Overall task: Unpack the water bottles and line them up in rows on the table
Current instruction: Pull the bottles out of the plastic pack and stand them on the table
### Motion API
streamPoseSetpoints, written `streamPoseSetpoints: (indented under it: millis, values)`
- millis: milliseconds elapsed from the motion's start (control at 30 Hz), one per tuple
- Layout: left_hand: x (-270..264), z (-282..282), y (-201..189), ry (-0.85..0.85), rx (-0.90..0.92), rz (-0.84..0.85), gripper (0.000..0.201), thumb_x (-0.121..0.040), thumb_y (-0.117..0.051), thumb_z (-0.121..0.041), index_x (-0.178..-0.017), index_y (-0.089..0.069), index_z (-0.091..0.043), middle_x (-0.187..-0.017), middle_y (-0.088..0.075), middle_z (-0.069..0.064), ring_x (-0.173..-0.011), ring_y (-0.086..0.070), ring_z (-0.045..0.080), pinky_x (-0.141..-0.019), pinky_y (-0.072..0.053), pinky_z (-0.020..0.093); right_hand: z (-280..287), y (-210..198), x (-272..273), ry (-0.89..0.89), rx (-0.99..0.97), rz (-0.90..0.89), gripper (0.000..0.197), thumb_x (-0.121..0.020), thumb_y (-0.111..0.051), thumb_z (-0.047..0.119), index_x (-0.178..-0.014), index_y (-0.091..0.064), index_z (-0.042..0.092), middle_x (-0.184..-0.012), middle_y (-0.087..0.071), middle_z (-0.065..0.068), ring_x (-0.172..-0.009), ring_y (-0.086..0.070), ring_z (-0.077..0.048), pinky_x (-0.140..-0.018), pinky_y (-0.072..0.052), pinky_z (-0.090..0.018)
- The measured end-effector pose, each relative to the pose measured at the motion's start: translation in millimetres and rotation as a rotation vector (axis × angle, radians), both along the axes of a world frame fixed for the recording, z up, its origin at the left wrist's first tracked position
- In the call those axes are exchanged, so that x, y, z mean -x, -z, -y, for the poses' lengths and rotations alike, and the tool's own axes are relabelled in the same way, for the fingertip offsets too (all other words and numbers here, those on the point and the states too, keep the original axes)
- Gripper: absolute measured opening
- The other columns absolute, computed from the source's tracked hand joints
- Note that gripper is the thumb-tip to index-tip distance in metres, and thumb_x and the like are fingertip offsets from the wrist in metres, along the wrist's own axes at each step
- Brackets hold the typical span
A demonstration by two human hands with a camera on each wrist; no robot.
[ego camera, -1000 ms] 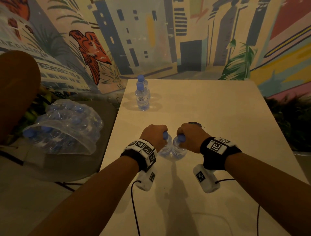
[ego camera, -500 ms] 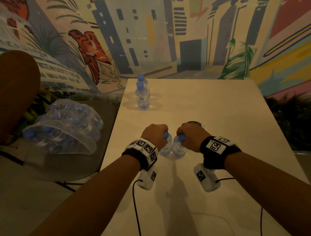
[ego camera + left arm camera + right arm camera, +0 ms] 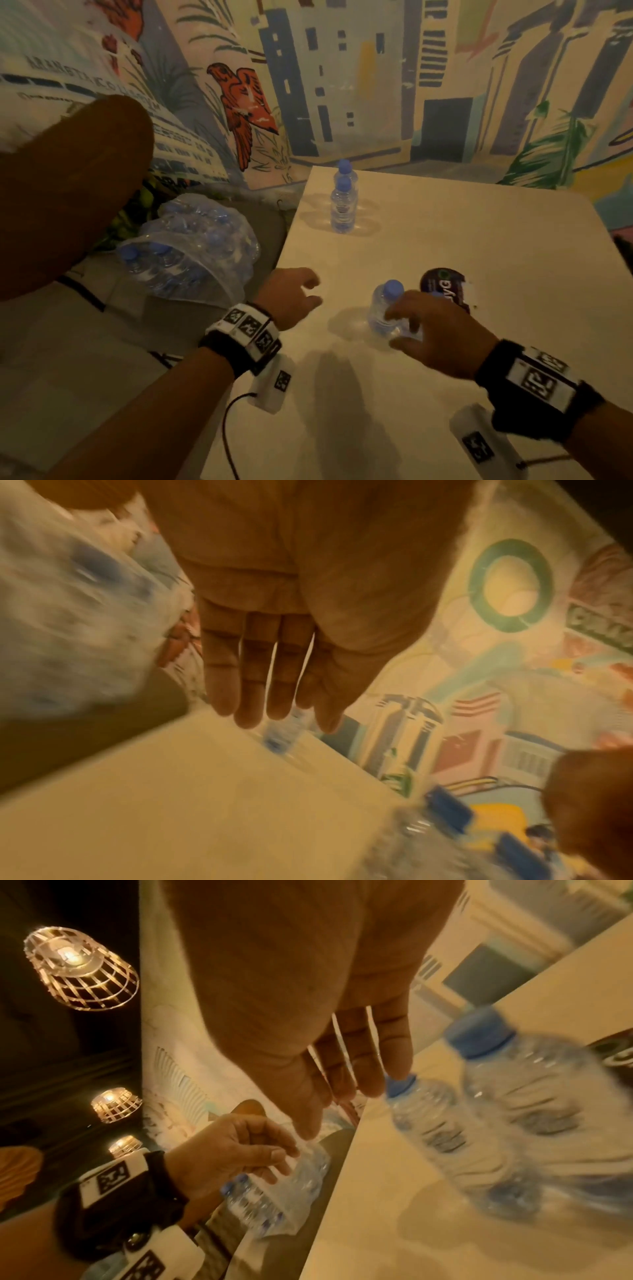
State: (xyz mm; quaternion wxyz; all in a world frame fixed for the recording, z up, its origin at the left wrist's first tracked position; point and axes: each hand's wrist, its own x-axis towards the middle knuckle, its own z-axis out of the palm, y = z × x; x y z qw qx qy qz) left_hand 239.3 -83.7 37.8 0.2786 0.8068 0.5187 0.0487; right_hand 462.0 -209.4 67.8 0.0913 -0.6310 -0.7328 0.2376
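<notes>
Mural-backed worktop (image 3: 445,240): two bottles (image 3: 383,311) just under spread, empty right hand (image 3: 435,329) fingers (image 3: 399,313); left hand (image 3: 291,294) loose, empty, apart.

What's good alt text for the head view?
Two bare hands hover open above a pale table: the right hand over two just-placed water bottles, the left hand near the table's left edge. Two more bottles stand at the far end; a plastic-wrapped pack lies left of the table.
</notes>
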Motion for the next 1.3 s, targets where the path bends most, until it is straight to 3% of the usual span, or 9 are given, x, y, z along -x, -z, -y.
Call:
streamPoseSetpoints:
  millis: [200,367,467,600,800,1000,1200,1267,1300]
  values:
    - [145.9,-36.0,3.6,-0.222,-0.040,-0.274,0.018,-0.089,-0.058,-0.023,-0.097,-0.068,-0.010,-0.103,-0.069,0.010,-0.096,-0.063,0.026,-0.085,-0.047,0.033,-44.1,0.9,82.3,-0.188,0.117,-0.016,0.035,-0.085,-0.064,0.040,-0.116,-0.059,0.025,-0.112,-0.061,0.006,-0.080,-0.049,-0.006,-0.076,-0.036,-0.016]
    - [236.9,-78.5,8.1,-0.389,-0.127,-0.286,0.018,-0.086,-0.057,-0.013,-0.099,-0.067,-0.004,-0.103,-0.067,0.022,-0.098,-0.062,0.038,-0.085,-0.047,0.041,-104.1,-2.2,170.6,-0.261,0.136,-0.019,0.035,-0.086,-0.063,0.035,-0.119,-0.060,0.024,-0.118,-0.063,0.004,-0.101,-0.060,-0.017,-0.082,-0.040,-0.023]
    - [250.6,-90.5,9.8,-0.318,-0.171,-0.279,0.032,-0.088,-0.048,-0.018,-0.112,-0.063,-0.005,-0.114,-0.063,0.022,-0.107,-0.059,0.039,-0.090,-0.047,0.044,-135.5,-1.1,216.4,-0.290,0.158,-0.041,0.042,-0.087,-0.062,0.032,-0.127,-0.055,0.022,-0.130,-0.058,-0.001,-0.113,-0.057,-0.020,-0.092,-0.043,-0.027]
    - [258.4,-107.5,12.9,-0.272,-0.150,-0.296,0.045,-0.089,-0.051,-0.009,-0.134,-0.048,-0.013,-0.138,-0.050,0.014,-0.122,-0.051,0.034,-0.100,-0.046,0.043,-172.0,5.6,277.1,-0.307,0.201,-0.029,0.053,-0.089,-0.059,0.026,-0.139,-0.041,0.020,-0.142,-0.046,-0.004,-0.127,-0.047,-0.023,-0.105,-0.038,-0.033]
    - [267.2,-129.7,13.1,-0.220,-0.171,-0.436,0.051,-0.087,-0.056,-0.015,-0.136,-0.040,-0.015,-0.140,-0.043,0.009,-0.111,-0.059,0.032,-0.090,-0.050,0.042,-216.2,33.3,331.3,-0.121,0.179,-0.164,0.057,-0.086,-0.064,0.020,-0.138,-0.041,0.018,-0.142,-0.045,-0.007,-0.129,-0.046,-0.028,-0.110,-0.038,-0.040]
    - [273.9,-149.2,15.8,-0.265,-0.121,-0.356,0.047,-0.089,-0.052,-0.012,-0.135,-0.041,-0.009,-0.139,-0.046,0.013,-0.115,-0.056,0.034,-0.095,-0.046,0.042,-251.2,41.1,348.6,-0.148,0.099,-0.147,0.085,-0.084,-0.066,0.037,-0.150,-0.015,0.021,-0.157,-0.019,-0.008,-0.143,-0.024,-0.030,-0.119,-0.023,-0.045]
    - [273.5,-157.2,18.0,-0.293,-0.151,-0.321,0.030,-0.090,-0.056,-0.013,-0.119,-0.054,-0.008,-0.129,-0.054,0.014,-0.115,-0.056,0.029,-0.095,-0.046,0.036,-274.8,41.8,362.3,-0.223,0.112,0.042,0.058,-0.093,-0.053,0.029,-0.146,-0.031,0.015,-0.154,-0.029,-0.009,-0.139,-0.032,-0.029,-0.118,-0.025,-0.038]
    - [276.0,-157.1,19.9,-0.303,-0.190,-0.292,0.023,-0.089,-0.056,-0.013,-0.111,-0.058,-0.010,-0.122,-0.058,0.013,-0.109,-0.058,0.028,-0.091,-0.047,0.036,-277.8,42.8,365.3,-0.198,0.029,0.058,0.035,-0.096,-0.049,0.024,-0.129,-0.050,0.015,-0.135,-0.050,-0.008,-0.118,-0.050,-0.025,-0.104,-0.038,-0.033]
    - [277.3,-156.7,21.0,-0.309,-0.202,-0.276,0.020,-0.089,-0.055,-0.013,-0.108,-0.059,-0.010,-0.119,-0.059,0.013,-0.106,-0.058,0.028,-0.089,-0.048,0.036,-276.6,41.4,364.2,-0.209,-0.042,0.083,0.020,-0.096,-0.046,0.024,-0.111,-0.058,0.018,-0.115,-0.059,-0.005,-0.101,-0.054,-0.021,-0.092,-0.041,-0.031]
